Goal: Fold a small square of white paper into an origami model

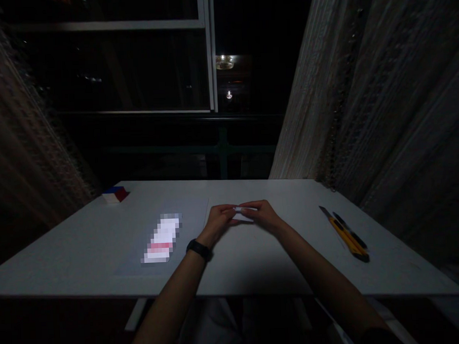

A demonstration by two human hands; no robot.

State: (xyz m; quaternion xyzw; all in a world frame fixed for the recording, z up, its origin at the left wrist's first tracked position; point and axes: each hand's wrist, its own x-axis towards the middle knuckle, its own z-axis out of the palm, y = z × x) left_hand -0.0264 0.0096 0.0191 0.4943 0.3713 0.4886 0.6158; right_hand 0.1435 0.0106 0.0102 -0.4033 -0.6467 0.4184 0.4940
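Both hands meet over the middle of the white table (pixel 252 272). Between them is a small piece of white paper (pixel 243 217), its lower part showing below the fingers. My left hand (pixel 220 219), with a dark band on the wrist, pinches the paper's left side. On the right side, the thumb and fingers of my right hand (pixel 262 214) are closed on the same piece. A narrow lighter strip or folded edge runs between the thumbs. Dim light hides how the paper is folded.
Left of my hands, a lit, blurred-out screen (pixel 163 238) lies on a pale sheet (pixel 195 209). A cube with blue and red sides (pixel 115 194) sits at the far left. A yellow utility knife (pixel 346 234), blade out, lies right beside a dark pen-like object (pixel 348 225). Curtains (pixel 305 87) flank the window.
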